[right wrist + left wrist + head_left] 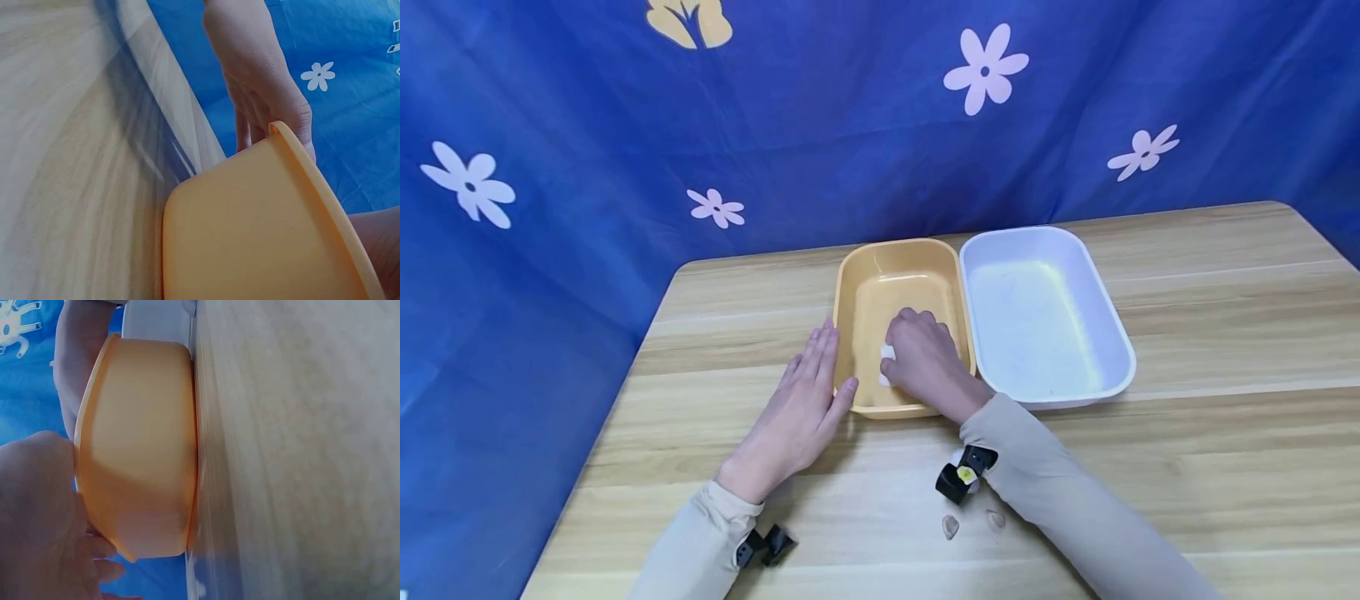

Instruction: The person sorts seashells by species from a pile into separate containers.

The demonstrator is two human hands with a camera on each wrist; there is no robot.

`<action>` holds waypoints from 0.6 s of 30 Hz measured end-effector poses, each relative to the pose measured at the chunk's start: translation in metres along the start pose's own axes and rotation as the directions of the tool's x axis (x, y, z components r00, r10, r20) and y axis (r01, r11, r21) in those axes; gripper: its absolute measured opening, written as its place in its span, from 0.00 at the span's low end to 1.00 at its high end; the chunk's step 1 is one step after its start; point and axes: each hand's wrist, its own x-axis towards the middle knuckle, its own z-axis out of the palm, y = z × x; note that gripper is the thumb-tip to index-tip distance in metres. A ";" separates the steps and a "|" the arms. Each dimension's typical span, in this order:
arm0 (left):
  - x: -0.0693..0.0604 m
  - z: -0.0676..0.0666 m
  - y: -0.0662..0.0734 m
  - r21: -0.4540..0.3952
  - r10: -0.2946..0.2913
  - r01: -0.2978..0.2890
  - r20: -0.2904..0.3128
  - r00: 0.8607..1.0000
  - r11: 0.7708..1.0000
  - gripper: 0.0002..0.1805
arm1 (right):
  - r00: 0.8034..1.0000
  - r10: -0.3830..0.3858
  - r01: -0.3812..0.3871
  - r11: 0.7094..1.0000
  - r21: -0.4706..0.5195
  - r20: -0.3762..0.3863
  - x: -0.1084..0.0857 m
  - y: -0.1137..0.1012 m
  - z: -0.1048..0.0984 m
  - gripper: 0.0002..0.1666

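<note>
Right hand (925, 354), fingers curled, gripping white piece (887, 352) showing at its left edge, long axis hidden; tray (901, 292) around it; left hand (797, 412), fingers straight, against tray rim, farther off

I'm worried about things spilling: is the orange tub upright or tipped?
Upright: the orange tub sits flat on the table, rim up.

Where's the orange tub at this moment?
In the head view, the orange tub stands on the wooden table, just left of the white tub; the left hand touches its left side, the right hand reaches inside.
</note>
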 end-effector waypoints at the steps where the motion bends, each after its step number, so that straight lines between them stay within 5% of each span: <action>1: 0.000 0.000 0.000 -0.001 -0.002 0.002 0.001 1.000 1.000 0.38 | 0.999 0.013 -0.012 0.999 -0.031 0.029 0.002 -0.001 0.000 0.09; 6: -0.002 -0.002 0.002 -0.013 -0.010 0.010 0.008 1.000 1.000 0.38 | 0.991 0.068 -0.050 0.988 -0.149 0.117 0.007 -0.008 0.003 0.10; 18: -0.003 -0.001 0.002 -0.003 0.015 -0.015 -0.031 0.999 1.000 0.38 | 0.985 0.113 -0.082 0.971 -0.225 0.132 0.012 -0.009 0.011 0.09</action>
